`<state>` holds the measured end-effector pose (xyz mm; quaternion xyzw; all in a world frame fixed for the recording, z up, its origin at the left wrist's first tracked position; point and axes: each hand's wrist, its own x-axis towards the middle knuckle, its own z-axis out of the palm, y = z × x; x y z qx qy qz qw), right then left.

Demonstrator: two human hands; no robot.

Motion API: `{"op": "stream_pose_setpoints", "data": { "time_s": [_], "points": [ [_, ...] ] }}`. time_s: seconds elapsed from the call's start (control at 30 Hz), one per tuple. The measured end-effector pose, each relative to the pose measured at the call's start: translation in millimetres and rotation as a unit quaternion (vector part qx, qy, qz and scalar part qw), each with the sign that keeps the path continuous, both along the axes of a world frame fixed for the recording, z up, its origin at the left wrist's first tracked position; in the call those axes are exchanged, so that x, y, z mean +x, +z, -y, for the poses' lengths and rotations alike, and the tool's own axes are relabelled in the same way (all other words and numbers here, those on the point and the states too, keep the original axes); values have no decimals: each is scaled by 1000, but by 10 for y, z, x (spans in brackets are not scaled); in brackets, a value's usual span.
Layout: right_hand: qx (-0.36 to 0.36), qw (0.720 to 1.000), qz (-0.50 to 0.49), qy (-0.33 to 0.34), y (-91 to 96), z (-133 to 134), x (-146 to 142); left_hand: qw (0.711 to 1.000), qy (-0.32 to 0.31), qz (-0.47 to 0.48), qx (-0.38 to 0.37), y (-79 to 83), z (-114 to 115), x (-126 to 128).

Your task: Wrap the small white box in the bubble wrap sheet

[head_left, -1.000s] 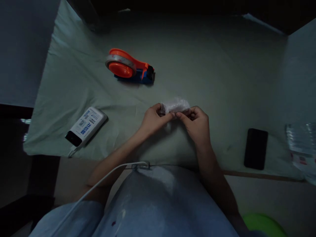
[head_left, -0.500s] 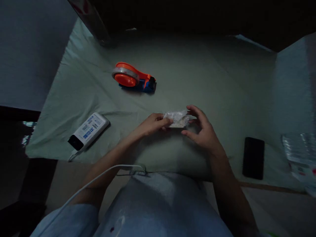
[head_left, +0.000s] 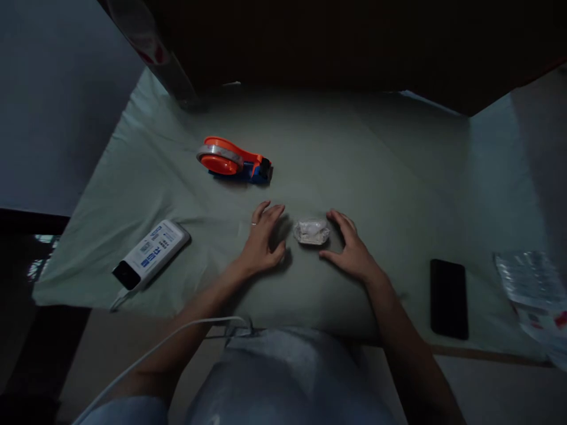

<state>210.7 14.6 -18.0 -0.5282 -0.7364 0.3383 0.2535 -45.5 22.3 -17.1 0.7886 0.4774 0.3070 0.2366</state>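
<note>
A small packet wrapped in clear crinkled plastic (head_left: 312, 232) lies on the green cloth (head_left: 381, 195) between my two hands. On its left, my left hand (head_left: 264, 239) rests with fingers apart, a ring on one finger, and does not touch the packet. My right hand (head_left: 348, 245) curves around the packet's right side, thumb and fingers spread. A narrow gap seems to separate its fingertips from the plastic. What the wrapping contains cannot be made out clearly.
An orange and blue tape dispenser (head_left: 234, 160) lies beyond my left hand. To the left is a white power bank (head_left: 151, 254) with a white cable (head_left: 163, 339) running across my left arm. A black phone (head_left: 449, 298) and clear plastic packaging (head_left: 531, 283) lie at right.
My left hand has let go of the packet and moved left, its fingers opening. The packet now lies on the cloth. My right hand stays beside it. The whole view has shifted slightly.
</note>
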Motion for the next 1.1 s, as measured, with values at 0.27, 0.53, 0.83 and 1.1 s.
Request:
{"op": "stream_pose_setpoints", "data": {
  "time_s": [0.27,0.53,0.83,1.1],
  "points": [
    [147,987,22,-56,-252,91,115,988,-56,-122,-78,-100,50,89],
    [185,980,-13,-79,-88,106,14,989,-55,-111,-82,-59,10,71],
    [212,973,45,80,167,2,-223,988,-91,-17,-124,-2,-163,253],
    [202,959,113,165,437,-215,-109,978,-128,9,-163,107,-218,205]
  ]
}}
